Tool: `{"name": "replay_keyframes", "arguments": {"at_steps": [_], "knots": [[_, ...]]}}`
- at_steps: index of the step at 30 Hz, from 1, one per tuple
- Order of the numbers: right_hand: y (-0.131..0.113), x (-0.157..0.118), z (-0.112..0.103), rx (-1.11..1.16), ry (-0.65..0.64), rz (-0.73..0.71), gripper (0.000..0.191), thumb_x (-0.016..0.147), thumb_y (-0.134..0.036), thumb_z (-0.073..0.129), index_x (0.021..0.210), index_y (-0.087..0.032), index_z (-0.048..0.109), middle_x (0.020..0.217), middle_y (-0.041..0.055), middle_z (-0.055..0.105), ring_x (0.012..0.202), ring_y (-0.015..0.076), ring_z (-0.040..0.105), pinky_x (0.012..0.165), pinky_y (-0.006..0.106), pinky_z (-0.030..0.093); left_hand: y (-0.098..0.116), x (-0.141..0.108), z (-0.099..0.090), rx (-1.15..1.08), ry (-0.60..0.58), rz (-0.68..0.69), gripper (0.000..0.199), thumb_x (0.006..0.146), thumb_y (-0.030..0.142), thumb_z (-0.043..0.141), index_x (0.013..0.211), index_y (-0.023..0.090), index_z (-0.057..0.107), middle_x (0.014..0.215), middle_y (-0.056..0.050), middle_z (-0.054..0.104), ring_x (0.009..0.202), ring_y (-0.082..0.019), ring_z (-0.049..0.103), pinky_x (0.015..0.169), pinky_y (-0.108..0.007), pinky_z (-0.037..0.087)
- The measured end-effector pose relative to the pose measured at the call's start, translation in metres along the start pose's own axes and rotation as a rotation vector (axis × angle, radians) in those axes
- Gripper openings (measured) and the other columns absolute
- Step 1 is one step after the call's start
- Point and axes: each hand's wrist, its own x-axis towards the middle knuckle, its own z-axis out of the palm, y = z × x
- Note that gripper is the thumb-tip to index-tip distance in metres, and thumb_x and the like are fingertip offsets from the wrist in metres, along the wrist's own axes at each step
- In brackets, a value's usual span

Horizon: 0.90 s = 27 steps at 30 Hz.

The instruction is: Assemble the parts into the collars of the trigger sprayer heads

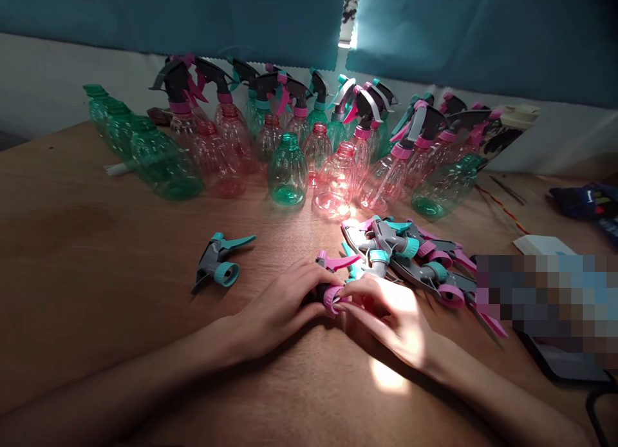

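My left hand is closed around a black spray trigger head with a pink lever. Its pink screw collar faces right, just above the table. The thumb and fingers of my right hand pinch at that collar. Something small and whitish shows at the collar's opening, too small to name. Left of my hands a grey spray head with a turquoise lever and collar lies on its own. To the right, close behind my right hand, is a pile of grey, pink and turquoise spray heads.
Across the back stand several clear green bottles and pink bottles, some with spray heads fitted. On the wooden table at right are a white box and a dark-edged flat object, partly blurred out. Blue curtains hang behind.
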Motion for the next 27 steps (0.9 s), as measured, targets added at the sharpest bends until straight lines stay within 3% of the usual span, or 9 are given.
{"name": "replay_keyframes", "arguments": {"at_steps": [9,11,14,16,20,27], "knots": [[-0.005,0.001,-0.008,-0.006,-0.009,-0.09,0.017,0.085,-0.016,0.058,0.101,-0.021,0.061,0.081,0.0023,0.061,0.07,0.0153,0.057,0.063,0.03,0.048,0.004,0.0,0.0,-0.039,0.012,-0.073,0.014,0.087,0.016,0.058,0.101,0.019,0.06,0.096,-0.002,0.063,0.088,-0.016,0.055,0.078,-0.027,0.042],[-0.006,0.001,-0.009,-0.018,0.067,-0.112,0.017,0.085,-0.016,0.058,0.101,-0.023,0.061,0.08,0.0022,0.062,0.07,0.0167,0.058,0.061,0.031,0.049,0.001,0.001,-0.003,-0.057,0.089,-0.164,0.017,0.086,0.017,0.058,0.103,0.019,0.059,0.095,-0.001,0.063,0.083,-0.015,0.056,0.074,-0.026,0.043],[-0.007,0.0,-0.013,-0.088,0.288,-0.205,0.024,0.082,-0.014,0.064,0.103,-0.025,0.061,0.08,0.0026,0.064,0.071,0.0187,0.06,0.06,0.033,0.051,-0.003,0.002,-0.007,-0.091,0.209,-0.292,0.019,0.084,0.017,0.058,0.103,0.018,0.057,0.09,-0.001,0.064,0.076,-0.015,0.057,0.067,-0.026,0.043],[-0.008,0.0,-0.015,-0.143,0.354,-0.253,0.029,0.08,-0.01,0.065,0.105,-0.025,0.062,0.08,0.004,0.066,0.071,0.0198,0.061,0.06,0.034,0.051,-0.004,0.002,-0.007,-0.135,0.196,-0.315,0.02,0.083,0.017,0.059,0.103,0.018,0.057,0.087,-0.001,0.065,0.074,-0.015,0.057,0.064,-0.025,0.043],[-0.01,-0.001,-0.014,-0.238,0.345,-0.242,0.028,0.081,-0.007,0.063,0.103,-0.024,0.065,0.077,0.0046,0.066,0.067,0.0188,0.06,0.056,0.034,0.05,0.003,0.0,0.002,-0.208,0.1,-0.279,0.021,0.08,0.018,0.063,0.1,0.018,0.061,0.083,0.001,0.065,0.071,-0.013,0.055,0.061,-0.023,0.042],[-0.02,0.003,-0.004,-0.194,0.249,-0.237,0.022,0.082,-0.01,0.061,0.099,-0.023,0.063,0.07,0.0015,0.062,0.06,0.0151,0.055,0.051,0.03,0.047,0.009,-0.003,0.01,-0.253,0.097,-0.265,0.023,0.077,0.013,0.066,0.099,0.018,0.063,0.081,0.002,0.063,0.068,-0.011,0.051,0.06,-0.021,0.04]]}}
